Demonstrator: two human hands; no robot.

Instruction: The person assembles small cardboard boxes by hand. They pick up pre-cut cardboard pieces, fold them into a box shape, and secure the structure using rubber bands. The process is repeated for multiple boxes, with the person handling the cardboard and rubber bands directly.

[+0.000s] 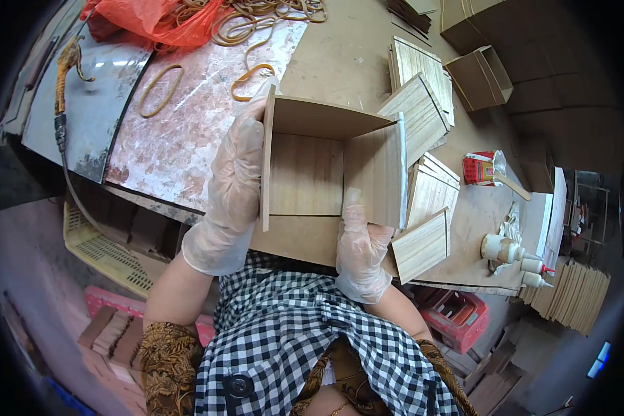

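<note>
Between my two gloved hands is an open wooden box [306,175] made of thin panels, its hollow side facing me. Along its right panel's edge runs a whitish strip. My left hand [234,177], in a clear thin glove, presses flat along the box's left panel, its fingertips partly hidden behind the far corner. On the near right, my right hand [362,249] grips the box's lower edge, thumb inside against the right panel and fingers underneath, out of sight. Rubber bands [161,91] lie on the stained board beyond my left hand.
Stacked wooden panels [423,243] lie right of the box. Farther right are a red carton with a stick [482,168] and white glue bottles [500,248]. A cardboard-coloured box [480,80] stands behind. At left are a corded tool [62,90] and a red plastic bag [156,21].
</note>
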